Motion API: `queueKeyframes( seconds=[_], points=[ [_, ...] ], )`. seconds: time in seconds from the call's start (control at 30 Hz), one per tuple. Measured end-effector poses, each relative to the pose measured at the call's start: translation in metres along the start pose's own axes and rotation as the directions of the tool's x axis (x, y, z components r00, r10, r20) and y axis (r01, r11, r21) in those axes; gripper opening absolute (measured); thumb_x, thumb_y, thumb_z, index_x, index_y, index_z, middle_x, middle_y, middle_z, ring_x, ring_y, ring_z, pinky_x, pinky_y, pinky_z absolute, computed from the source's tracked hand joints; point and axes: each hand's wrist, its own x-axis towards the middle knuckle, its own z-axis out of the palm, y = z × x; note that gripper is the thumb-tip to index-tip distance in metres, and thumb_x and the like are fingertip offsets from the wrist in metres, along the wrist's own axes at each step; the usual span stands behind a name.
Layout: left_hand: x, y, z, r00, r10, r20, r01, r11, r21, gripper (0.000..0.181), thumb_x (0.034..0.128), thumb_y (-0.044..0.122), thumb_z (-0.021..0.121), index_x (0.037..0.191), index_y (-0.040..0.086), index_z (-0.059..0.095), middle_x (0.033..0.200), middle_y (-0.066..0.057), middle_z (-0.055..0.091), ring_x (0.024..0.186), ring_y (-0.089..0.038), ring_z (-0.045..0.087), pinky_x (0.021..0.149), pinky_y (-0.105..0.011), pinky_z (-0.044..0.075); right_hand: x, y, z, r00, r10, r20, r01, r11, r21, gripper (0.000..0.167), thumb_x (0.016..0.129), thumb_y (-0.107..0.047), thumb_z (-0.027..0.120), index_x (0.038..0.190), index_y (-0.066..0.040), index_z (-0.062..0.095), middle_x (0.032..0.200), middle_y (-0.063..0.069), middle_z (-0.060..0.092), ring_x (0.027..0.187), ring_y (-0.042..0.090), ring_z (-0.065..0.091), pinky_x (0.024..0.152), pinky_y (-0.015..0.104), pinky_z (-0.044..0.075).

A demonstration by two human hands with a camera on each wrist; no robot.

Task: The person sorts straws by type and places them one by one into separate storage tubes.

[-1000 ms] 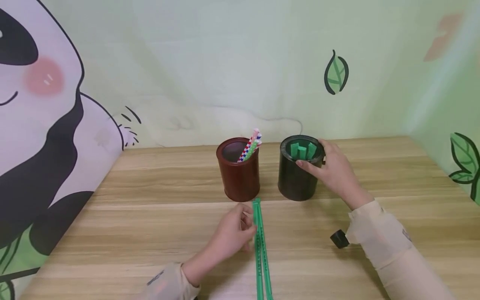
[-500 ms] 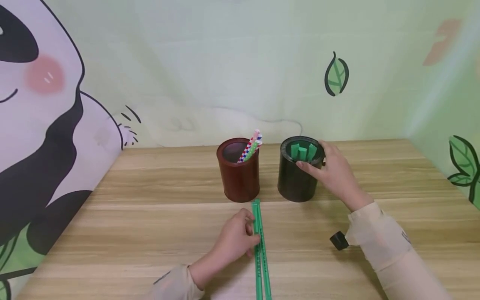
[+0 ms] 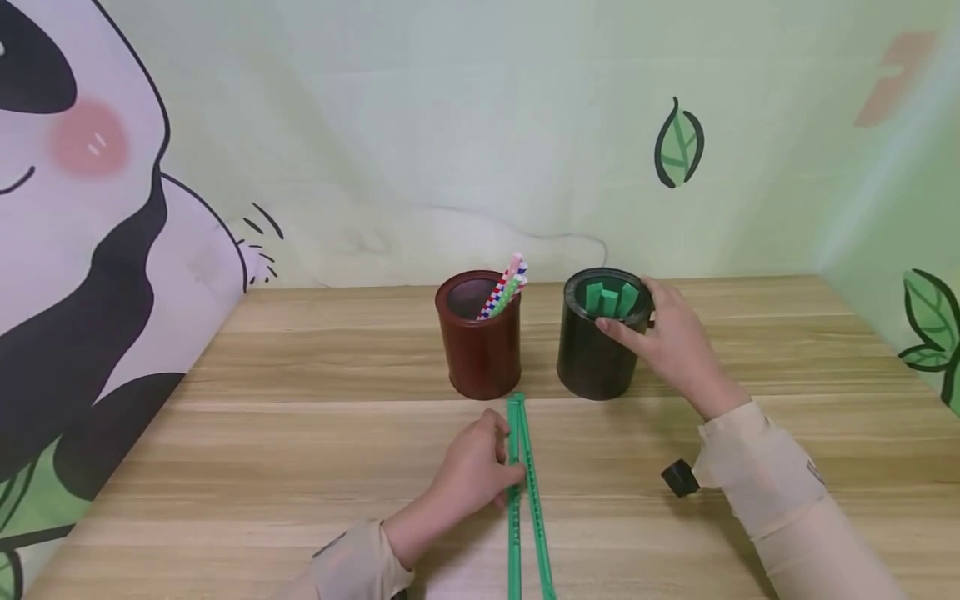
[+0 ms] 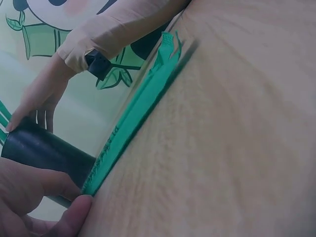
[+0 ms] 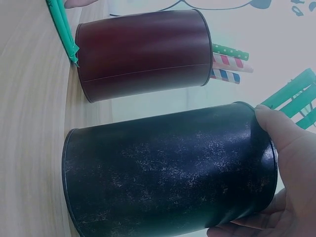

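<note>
Two slim green wrapped packets [image 3: 513, 533] with dark printing lie lengthwise on the table, forming a narrow V. My left hand [image 3: 472, 467] pinches the left packet between thumb and bent fingers; in the left wrist view the fingertips meet the green wrapper [image 4: 123, 123] at its end. With thumb at the front rim and fingers round the far side, my right hand [image 3: 678, 346] grips the upright black cup [image 3: 596, 358]. Several green packets [image 3: 611, 300] stand inside that cup. In the right wrist view the black cup [image 5: 168, 173] fills the foreground.
A dark red cup [image 3: 483, 358] stands left of the black one, with several patterned straws [image 3: 506, 287] leaning in it. A small black block [image 3: 680, 477] sits by the right cuff. Behind the wooden table [image 3: 300, 433] rises a wall [image 3: 412, 125] with panda and leaf drawings.
My left hand has moved slightly right, its thumb now across the left green packet. The near ends of the two packets have spread apart. My right hand stays on the black cup.
</note>
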Motion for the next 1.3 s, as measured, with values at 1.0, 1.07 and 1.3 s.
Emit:
queueKeyframes(
  seconds=[1.0,1.07,1.3],
  points=[
    [-0.002,0.012,-0.021,1.000,-0.030,-0.002,0.028,0.973,-0.227,0.052,0.0810,-0.006,0.060,0.130,-0.007,0.042,0.077,-0.006,0.051,0.044,-0.011,0.052,0.045,-0.031,0.053,0.001,-0.002,-0.001,1.000,0.023,0.014,-0.022,0.999,-0.023,0.098,0.087,-0.057,0.060,0.148,0.008,0.021,0.145,0.033,0.034,0.131,0.049,0.037,0.104,0.066,0.034],
    [-0.003,0.016,-0.024,1.000,-0.019,-0.006,0.017,0.971,-0.240,0.051,0.0824,-0.006,0.059,0.131,-0.005,0.042,0.080,-0.006,0.049,0.047,-0.012,0.053,0.046,-0.033,0.054,0.001,-0.001,-0.001,1.000,0.020,0.008,-0.020,1.000,-0.021,0.097,0.087,-0.057,0.060,0.148,0.008,0.022,0.144,0.033,0.035,0.131,0.049,0.038,0.104,0.066,0.034],
    [-0.007,0.028,-0.031,0.996,0.078,-0.029,-0.083,0.970,-0.229,0.055,0.0817,-0.008,0.058,0.133,0.001,0.040,0.086,-0.009,0.049,0.060,-0.015,0.054,0.050,-0.039,0.056,0.000,0.000,0.000,1.000,0.017,0.010,-0.017,1.000,-0.018,0.096,0.087,-0.056,0.060,0.147,0.008,0.023,0.143,0.033,0.036,0.130,0.048,0.039,0.103,0.066,0.036]
  ],
)
